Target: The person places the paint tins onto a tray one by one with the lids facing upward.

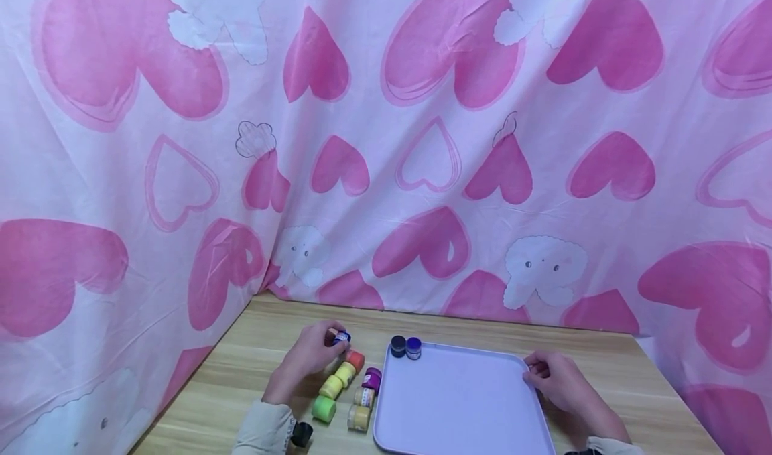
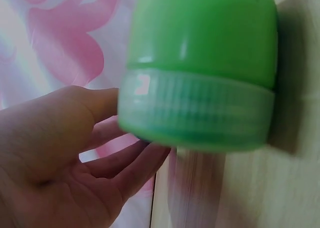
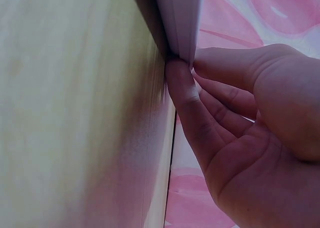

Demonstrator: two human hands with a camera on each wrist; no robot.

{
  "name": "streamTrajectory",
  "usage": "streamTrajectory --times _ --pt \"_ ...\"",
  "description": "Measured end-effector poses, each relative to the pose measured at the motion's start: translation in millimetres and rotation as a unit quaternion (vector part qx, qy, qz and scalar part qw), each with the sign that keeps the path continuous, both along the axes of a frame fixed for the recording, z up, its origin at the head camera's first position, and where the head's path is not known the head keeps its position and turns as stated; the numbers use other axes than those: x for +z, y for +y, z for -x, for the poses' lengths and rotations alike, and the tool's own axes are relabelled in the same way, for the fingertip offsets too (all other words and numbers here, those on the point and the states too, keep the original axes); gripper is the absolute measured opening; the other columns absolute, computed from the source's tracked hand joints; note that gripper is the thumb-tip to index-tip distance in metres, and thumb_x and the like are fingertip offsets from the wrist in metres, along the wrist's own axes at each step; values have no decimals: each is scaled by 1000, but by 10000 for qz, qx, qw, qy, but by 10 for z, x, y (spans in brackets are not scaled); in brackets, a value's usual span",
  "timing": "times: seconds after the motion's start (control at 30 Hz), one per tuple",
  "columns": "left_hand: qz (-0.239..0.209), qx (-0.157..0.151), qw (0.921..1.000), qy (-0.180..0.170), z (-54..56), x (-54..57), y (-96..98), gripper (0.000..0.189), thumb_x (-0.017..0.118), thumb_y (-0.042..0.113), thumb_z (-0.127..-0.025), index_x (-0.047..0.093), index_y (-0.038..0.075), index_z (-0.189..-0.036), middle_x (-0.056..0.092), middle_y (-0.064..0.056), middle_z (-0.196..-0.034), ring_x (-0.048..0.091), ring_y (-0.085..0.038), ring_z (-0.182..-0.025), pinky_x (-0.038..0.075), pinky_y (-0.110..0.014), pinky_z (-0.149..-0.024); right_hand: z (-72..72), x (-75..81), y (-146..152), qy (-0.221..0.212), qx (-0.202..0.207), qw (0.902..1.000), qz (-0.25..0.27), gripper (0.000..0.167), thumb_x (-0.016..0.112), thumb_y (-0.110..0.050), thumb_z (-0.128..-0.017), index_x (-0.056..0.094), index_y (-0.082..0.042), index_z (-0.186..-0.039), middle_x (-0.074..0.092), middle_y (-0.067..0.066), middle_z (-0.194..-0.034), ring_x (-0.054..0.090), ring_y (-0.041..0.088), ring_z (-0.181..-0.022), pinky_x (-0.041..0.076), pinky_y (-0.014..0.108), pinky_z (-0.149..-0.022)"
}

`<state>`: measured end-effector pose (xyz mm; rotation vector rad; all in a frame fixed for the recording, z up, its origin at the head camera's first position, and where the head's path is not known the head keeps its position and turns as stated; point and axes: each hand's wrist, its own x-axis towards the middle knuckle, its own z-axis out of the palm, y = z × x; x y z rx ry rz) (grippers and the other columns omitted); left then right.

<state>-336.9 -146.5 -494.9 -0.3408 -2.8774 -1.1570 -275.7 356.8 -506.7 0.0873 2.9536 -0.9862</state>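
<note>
My left hand (image 1: 316, 348) grips a small dark blue paint jar (image 1: 342, 336) at the far end of a row of jars. In the left wrist view a green jar (image 2: 200, 42) fills the foreground and hides the fingertips and most of what they hold. With thumb and forefinger my right hand (image 1: 557, 381) pinches the rim of a pale lilac tray (image 1: 464, 401) near its far right corner; the right wrist view shows the tray edge (image 3: 180, 22) between them. A black jar (image 1: 398, 346) and a violet jar (image 1: 413, 348) stand together at the tray's far left corner.
Left of the tray, one row has a red-orange jar (image 1: 355, 360), two yellow jars (image 1: 331, 386) and the green jar. Closer to the tray lie a magenta jar (image 1: 371, 378) and two tan-coloured jars (image 1: 358, 417). A heart-patterned curtain (image 1: 422, 240) borders the wooden table (image 1: 235, 374).
</note>
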Motion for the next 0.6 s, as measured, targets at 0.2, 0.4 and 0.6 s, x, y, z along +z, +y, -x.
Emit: streamTrajectory --times 0.2,0.4,0.6 --pt "-141 -92 9999 -23 25 5 38 39 79 18 -101 68 8 -137 75 -12 -122 74 -27 -109 66 -48 -93 4 5 0 15 25 10000 -32 26 79 -8 -97 73 2 -122 71 3 -97 61 17 -88 61 29 -74" --pt "-386 -106 9992 5 36 13 113 48 78 17 -101 62 10 -146 69 -15 -137 74 -30 -113 67 -47 -92 3 12 1 -71 10 10000 -37 28 78 -9 -99 72 3 -124 71 5 -99 61 18 -88 62 32 -76" --pt "-552 -137 9984 62 39 -5 206 40 80 16 -100 63 10 -136 72 -12 -126 73 -25 -107 67 -40 -86 -1 24 -6 -67 56 10000 -46 30 79 -10 -98 71 5 -124 71 5 -100 61 18 -88 63 33 -76"
